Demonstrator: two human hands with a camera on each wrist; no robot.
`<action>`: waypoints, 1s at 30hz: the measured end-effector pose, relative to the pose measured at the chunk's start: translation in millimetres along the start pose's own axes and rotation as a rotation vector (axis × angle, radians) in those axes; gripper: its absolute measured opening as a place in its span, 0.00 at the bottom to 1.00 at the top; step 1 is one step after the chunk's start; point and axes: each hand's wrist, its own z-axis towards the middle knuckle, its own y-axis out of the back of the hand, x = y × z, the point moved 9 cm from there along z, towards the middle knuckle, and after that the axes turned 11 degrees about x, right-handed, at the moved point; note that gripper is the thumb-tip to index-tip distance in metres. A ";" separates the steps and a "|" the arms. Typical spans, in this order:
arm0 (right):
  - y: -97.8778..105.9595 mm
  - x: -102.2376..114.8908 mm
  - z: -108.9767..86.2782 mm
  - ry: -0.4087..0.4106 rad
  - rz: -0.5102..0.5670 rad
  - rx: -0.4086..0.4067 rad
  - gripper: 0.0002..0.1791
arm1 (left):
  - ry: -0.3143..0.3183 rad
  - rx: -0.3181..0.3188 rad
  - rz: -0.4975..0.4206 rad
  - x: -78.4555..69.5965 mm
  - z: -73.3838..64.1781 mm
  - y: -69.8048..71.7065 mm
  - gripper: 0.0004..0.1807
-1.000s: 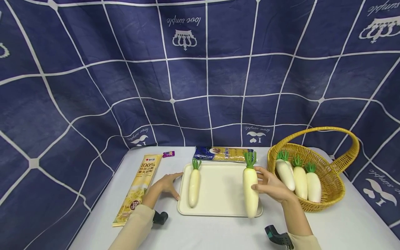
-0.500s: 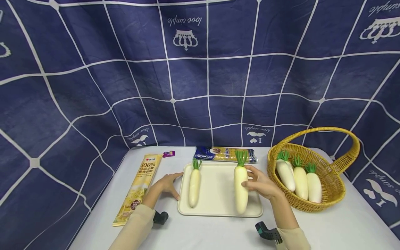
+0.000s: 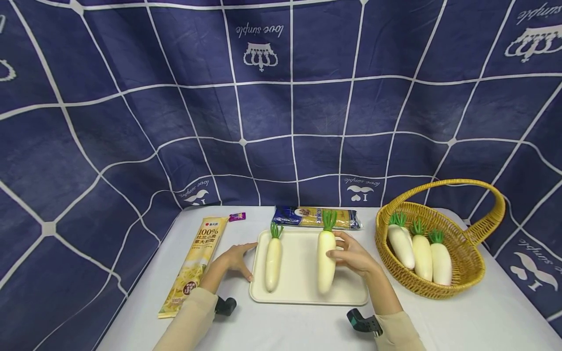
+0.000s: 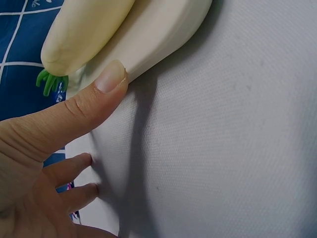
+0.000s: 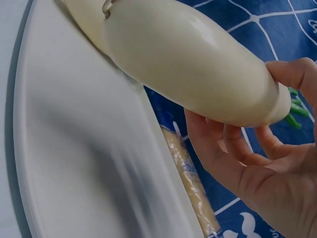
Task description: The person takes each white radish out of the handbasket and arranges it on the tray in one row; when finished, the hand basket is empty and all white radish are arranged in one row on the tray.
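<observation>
A white radish [image 3: 326,265] with a green top is gripped from the right side by my right hand [image 3: 353,254], over the cream tray [image 3: 298,280]. The right wrist view shows this radish [image 5: 193,59] held off the tray, the thumb on one side and curled fingers on the other. Along the tray's left end lies a slimmer white radish [image 3: 273,263]. My left hand [image 3: 234,259] stays at the tray's left edge with fingers spread. In the left wrist view, its thumb [image 4: 111,77] touches the tray's rim [image 4: 163,39].
At the right stands a yellow wicker basket [image 3: 476,268] with a tall handle, holding several white radishes [image 3: 423,258]. Behind the tray lies a blue-and-yellow pasta packet [image 3: 316,217]. A long yellow noodle packet [image 3: 193,268] and a small purple packet [image 3: 237,216] lie to the left.
My right hand has carried the radish leftward, from the tray's right end towards its middle. The left hand has stayed at the tray's left edge.
</observation>
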 end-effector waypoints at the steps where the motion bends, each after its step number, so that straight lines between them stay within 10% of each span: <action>1: -0.9 -1.4 2.0 -0.003 0.005 -0.005 0.39 | 0.001 0.000 0.001 0.1 0.1 0.0 0.58; 30: -27.4 -34.9 50.1 -0.098 0.095 -0.100 0.37 | 0.008 0.002 0.034 -1.3 -0.2 2.0 0.57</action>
